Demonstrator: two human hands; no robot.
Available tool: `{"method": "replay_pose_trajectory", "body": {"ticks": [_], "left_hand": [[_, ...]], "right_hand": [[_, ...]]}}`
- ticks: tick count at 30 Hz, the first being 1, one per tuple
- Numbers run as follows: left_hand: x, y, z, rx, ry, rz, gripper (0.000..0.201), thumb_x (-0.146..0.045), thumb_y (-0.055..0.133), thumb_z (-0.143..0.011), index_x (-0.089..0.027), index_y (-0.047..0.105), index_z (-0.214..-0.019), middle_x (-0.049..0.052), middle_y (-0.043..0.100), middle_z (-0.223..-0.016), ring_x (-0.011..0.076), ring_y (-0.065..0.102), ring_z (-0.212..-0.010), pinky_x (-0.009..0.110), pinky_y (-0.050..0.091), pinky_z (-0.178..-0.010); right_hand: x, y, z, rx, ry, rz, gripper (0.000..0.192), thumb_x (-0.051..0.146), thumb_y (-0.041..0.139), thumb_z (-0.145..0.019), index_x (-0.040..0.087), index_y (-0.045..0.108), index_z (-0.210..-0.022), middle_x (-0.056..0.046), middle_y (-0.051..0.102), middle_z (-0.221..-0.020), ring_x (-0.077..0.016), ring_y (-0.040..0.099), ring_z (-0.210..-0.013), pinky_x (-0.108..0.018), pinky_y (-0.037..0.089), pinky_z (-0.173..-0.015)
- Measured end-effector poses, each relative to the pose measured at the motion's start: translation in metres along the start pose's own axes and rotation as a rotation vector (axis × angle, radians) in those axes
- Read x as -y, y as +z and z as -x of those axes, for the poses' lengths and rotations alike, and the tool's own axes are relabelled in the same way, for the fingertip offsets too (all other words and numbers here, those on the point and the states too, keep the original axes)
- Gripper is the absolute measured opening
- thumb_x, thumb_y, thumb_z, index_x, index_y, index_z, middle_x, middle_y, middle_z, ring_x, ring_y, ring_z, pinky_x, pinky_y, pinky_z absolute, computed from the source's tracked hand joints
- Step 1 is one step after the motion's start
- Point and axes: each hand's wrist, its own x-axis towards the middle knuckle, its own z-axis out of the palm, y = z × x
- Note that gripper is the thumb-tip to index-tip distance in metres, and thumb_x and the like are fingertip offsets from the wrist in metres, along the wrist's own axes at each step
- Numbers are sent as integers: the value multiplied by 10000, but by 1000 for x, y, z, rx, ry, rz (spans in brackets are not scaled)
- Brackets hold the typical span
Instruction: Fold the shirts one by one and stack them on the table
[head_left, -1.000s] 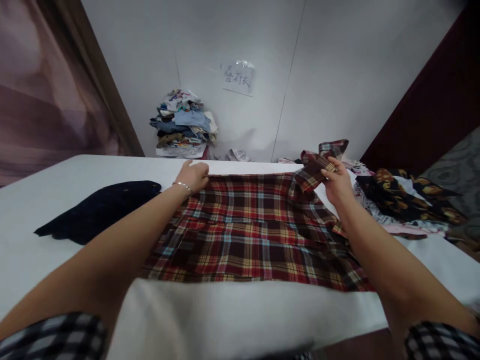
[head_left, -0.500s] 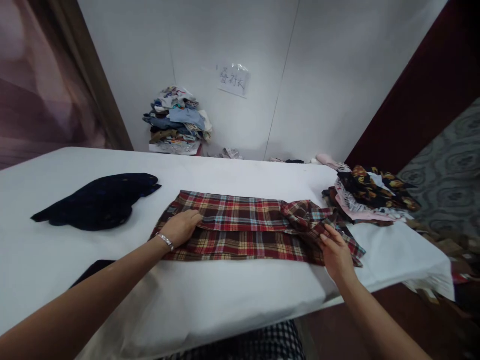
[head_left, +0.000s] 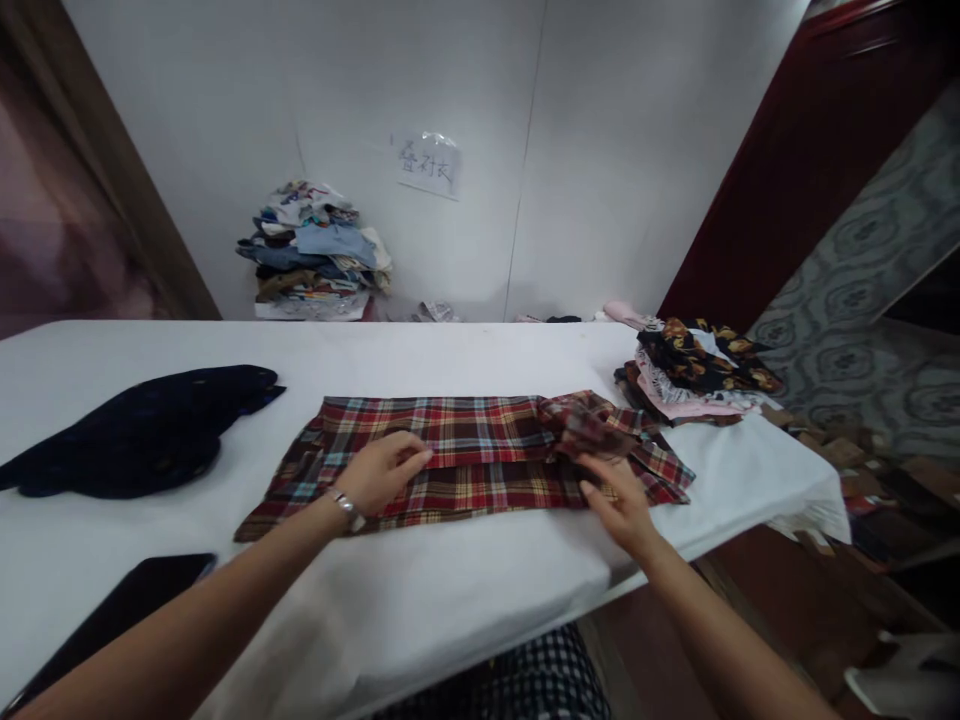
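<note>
A red, brown and cream plaid shirt [head_left: 480, 430] lies partly folded into a long strip in front of me. Its collar end, bunched up on the right, is blurred by motion. My left hand [head_left: 379, 475], with a silver band at the wrist, is over the left-centre of the strip; thumb and bent fingers are apart, with no cloth visible between them. At the bunched collar is my right hand [head_left: 622, 505], its fingers against the loose fabric and seemingly gripping it. Part of that grip is hidden by the cloth.
A dark navy garment [head_left: 142, 430] lies to the left, and a black flat item [head_left: 120, 620] is partly behind my left forearm. Folded clothes [head_left: 697, 370] are stacked at the right on the white-covered table [head_left: 450, 580]. Another clothing pile [head_left: 315, 250] stands by the wall.
My left hand has lifted its fingertips off the shirt and shifted right along it. My right hand has moved left with the collar fabric. The view has turned slightly right.
</note>
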Motion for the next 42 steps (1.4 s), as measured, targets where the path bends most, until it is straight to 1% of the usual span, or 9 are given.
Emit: {"method": "replay_pose_trajectory", "body": {"ticks": [4,7,11,19,23,28,31,35,42], "left_hand": [[-48,51,-15,256,-199,552,528,-578,310,-904,-213,562,-1190,122,638,-1210,210,632,-1003,303,541,-722],[-60,86,-23,337,-354,668,572,-554,428,-878,-202,456,-1328,166,514,-1376,261,584,-1135,319,565,-683],[-61,109,-22,194,-286,547,579,-234,630,-778,-187,457,-1328,146,585,-1301,250,532,-1222,361,530,-885],[-92,83,0,-10,143,125,260,-282,505,-846,-255,641,-1066,29,693,-1024,188,640,-917,363,503,-869],[-104,64,4,-76,355,26,184,-256,455,-879,-251,631,-934,36,678,-939,182,603,-907,351,479,-856],[-99,58,8,-112,313,163,84,-207,492,-836,-233,547,-779,33,632,-915,174,600,-923,317,485,-819],[-94,65,4,-21,295,180,102,-209,511,-825,-236,571,-904,44,634,-1010,179,599,-982,323,486,-851],[-100,93,-4,166,271,83,696,-362,680,-737,-234,402,-1362,114,446,-1417,263,458,-1260,413,397,-1030],[-119,140,12,249,429,-159,862,-461,749,-664,-249,367,-1407,121,521,-1353,316,458,-1223,532,260,-1078]], "right_hand": [[16,14,-6,506,-326,144,270,211,596,-803,301,712,-1030,-42,550,-1357,-278,405,-1333,-495,344,-1095],[5,13,-17,371,-303,126,247,198,548,-841,277,701,-1019,-68,582,-1319,-254,468,-1282,-492,381,-1063],[-35,1,-54,129,-103,161,257,200,516,-834,266,705,-996,-66,672,-1153,-228,593,-1114,-466,442,-1011],[-95,5,-151,426,71,583,658,6,464,-669,134,552,-1309,-139,547,-1348,-258,495,-1238,-393,361,-1072],[-102,-1,-165,577,32,728,468,56,531,-684,217,690,-1093,-88,696,-1098,-263,588,-1062,-399,383,-996],[-101,-41,-143,489,-101,620,266,150,498,-747,202,700,-911,-84,697,-961,-242,583,-965,-385,398,-940],[-97,-67,-117,400,-138,454,279,154,485,-720,202,675,-918,-80,677,-1009,-252,571,-1016,-408,408,-945],[-89,-81,-96,306,-53,356,280,186,469,-781,231,650,-991,-59,653,-1093,-249,542,-1124,-434,379,-999],[-81,-78,-114,244,-59,385,200,225,465,-835,224,645,-921,-43,653,-894,-211,587,-879,-357,446,-850]]}}
